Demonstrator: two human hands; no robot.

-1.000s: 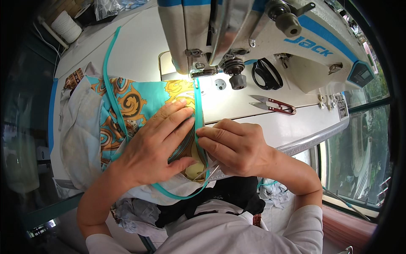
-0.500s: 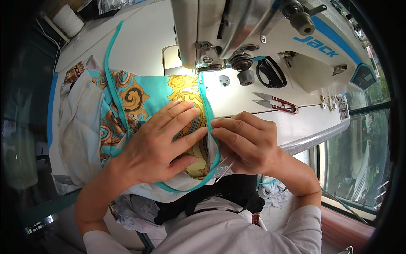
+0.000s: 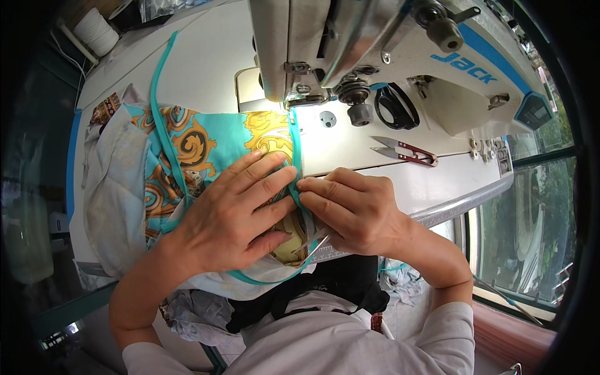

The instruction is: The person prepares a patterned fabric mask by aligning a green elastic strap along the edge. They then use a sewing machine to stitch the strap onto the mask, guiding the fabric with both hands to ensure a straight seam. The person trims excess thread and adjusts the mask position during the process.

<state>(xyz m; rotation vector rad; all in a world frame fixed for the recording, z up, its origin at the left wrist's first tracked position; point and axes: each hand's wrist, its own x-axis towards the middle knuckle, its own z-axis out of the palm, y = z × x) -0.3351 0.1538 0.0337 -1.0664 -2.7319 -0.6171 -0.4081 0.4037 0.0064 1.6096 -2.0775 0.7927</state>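
Observation:
A printed fabric piece in turquoise, gold and brown lies under the sewing machine's presser foot. Along its right edge runs a narrow turquoise binding strip, its upper end at the foot and a loop of it hanging below the hands. My left hand rests flat on the fabric, fingers spread and holding nothing. My right hand is closed, thumb and fingers pinching the strip at the fabric edge, close to my left fingertips. Thin metal prongs, apparently tweezers, stick out beneath my right hand; their other end is hidden.
Red-handled thread snips lie right of the needle area, with black-handled scissors behind them. The machine head overhangs the worktable. A white thread cone stands at the far left. Small bobbins sit at the right edge.
My right hand has moved a little left, bringing the pinched strip in against the fabric edge, nearer my left fingers. My left hand stays flat on the fabric.

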